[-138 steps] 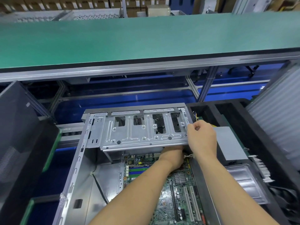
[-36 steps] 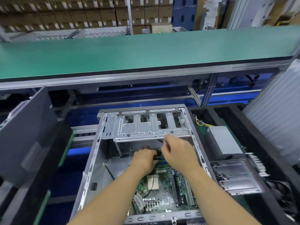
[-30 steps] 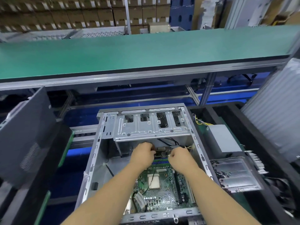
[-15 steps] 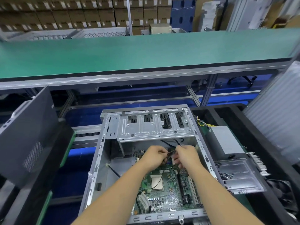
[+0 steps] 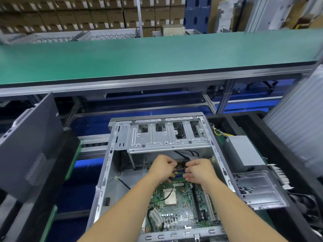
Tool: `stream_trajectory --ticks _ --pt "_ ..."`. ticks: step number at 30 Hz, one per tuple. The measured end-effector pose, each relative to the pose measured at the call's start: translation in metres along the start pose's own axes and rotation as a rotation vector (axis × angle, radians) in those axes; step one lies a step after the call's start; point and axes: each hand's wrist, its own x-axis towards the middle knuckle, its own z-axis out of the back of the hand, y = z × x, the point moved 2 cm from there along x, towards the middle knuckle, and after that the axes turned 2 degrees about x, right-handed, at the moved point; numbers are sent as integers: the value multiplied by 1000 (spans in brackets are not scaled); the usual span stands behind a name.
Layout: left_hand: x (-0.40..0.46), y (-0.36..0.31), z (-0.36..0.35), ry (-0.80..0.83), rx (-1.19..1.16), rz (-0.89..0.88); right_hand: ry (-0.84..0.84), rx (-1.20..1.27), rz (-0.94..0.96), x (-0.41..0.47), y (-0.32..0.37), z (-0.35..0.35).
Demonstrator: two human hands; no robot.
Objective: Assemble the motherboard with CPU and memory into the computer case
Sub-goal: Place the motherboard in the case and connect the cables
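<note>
Fingertips of our left hand [image 5: 163, 167] and right hand [image 5: 199, 170] pinched a memory stick [image 5: 180, 166] above the motherboard [image 5: 176, 205], seated in the computer case [image 5: 108, 163]; we judged uneven pressing could tilt it, or snag cables [image 5: 185, 152] beyond.

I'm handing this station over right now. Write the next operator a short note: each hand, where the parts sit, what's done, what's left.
Left hand and right hand: both pinch a small dark part, hard to identify, over the blue memory slots.
Green motherboard lies inside the open grey metal computer case, below the silver drive cage; square silver CPU is in its socket.
Left: seat the part. Whether the board is screwed down cannot be told; loose screws sit in the clear plastic tray on the right.
</note>
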Motion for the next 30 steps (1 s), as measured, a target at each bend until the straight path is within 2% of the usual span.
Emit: stream_trajectory --ticks 2,3,4,7,9,10,11,13,14,15,17,20,22,23,25,27,28,30 --pt "3 5 7 -100 302 -3 -28 -10 -33 1 0 2" --pt "2 7 8 -92 303 4 -9 -15 -62 0 0 2" --pt "0 8 7 -49 206 14 27 -19 -92 -1 -1 0" --pt "-7 5 0 134 -282 78 111 71 -88 -3 -2 -7" --pt "-9 3 -1 168 -397 96 127 152 -78 -3 -1 -8" --pt "-8 3 1 117 -291 94 125 167 -77 -2 0 -7" --pt "-6 3 5 33 -66 72 116 149 -78 -2 0 -6" --pt "-7 4 19 -183 532 18 85 13 -66 -2 -1 -5" --pt "-10 3 24 -230 768 1 79 -103 -39 -3 -2 -6" --pt "-12 2 26 -241 928 -22 87 -223 -2 -3 -3 -7" --pt "-11 1 23 -197 1043 -158 102 -382 73 -3 -4 -9" --pt "-13 -9 10 -201 1000 -414 57 -479 188 -2 1 -8" --pt "-14 -17 5 -252 866 -537 56 -573 292 -2 5 -9" --pt "-14 -21 3 -213 758 -556 65 -612 341 -3 7 -9" --pt "-13 -28 -3 -111 390 -501 94 -656 411 -6 10 -9" --pt "-13 -34 -7 -134 50 -396 110 -674 440 -9 14 -6" --pt "-14 -37 -10 -147 -5 -372 125 -687 438 -10 16 -4" --pt "-16 -39 -17 -122 84 -395 175 -762 405 -11 19 0"
